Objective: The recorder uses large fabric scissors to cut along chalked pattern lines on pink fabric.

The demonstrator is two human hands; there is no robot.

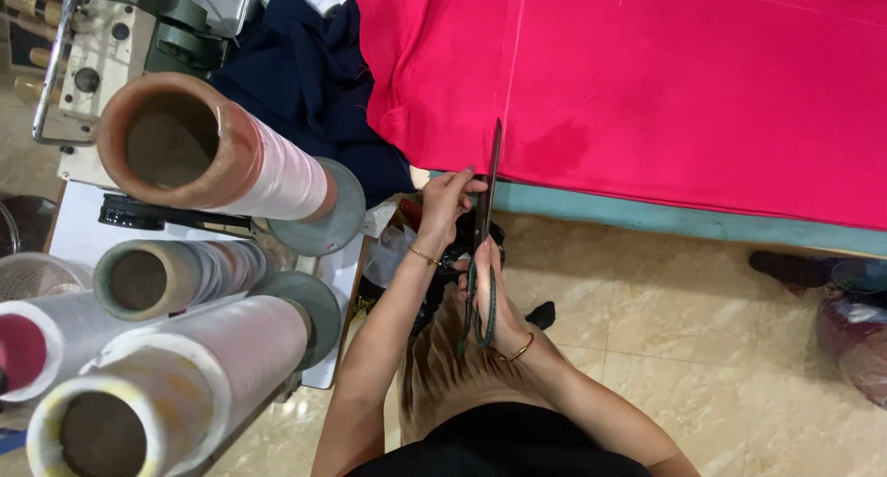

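A bright pink fabric (665,80) lies spread over a table with a teal edge (647,217). A pale chalk line (515,61) runs up the cloth. My right hand (492,297) grips long scissors (492,177) by their green-wrapped handles, and the dark blades point up onto the cloth's near edge, just left of that line. My left hand (448,198) rests its fingers on the fabric's edge just left of the blades. Both wrists wear thin bracelets.
Several large thread cones (212,149) on a stand fill the left side. A sewing machine (102,52) sits at top left, with dark navy cloth (305,80) beside the pink fabric. On the tiled floor (665,311) at right lie a dark shoe (785,266) and a bag (855,329).
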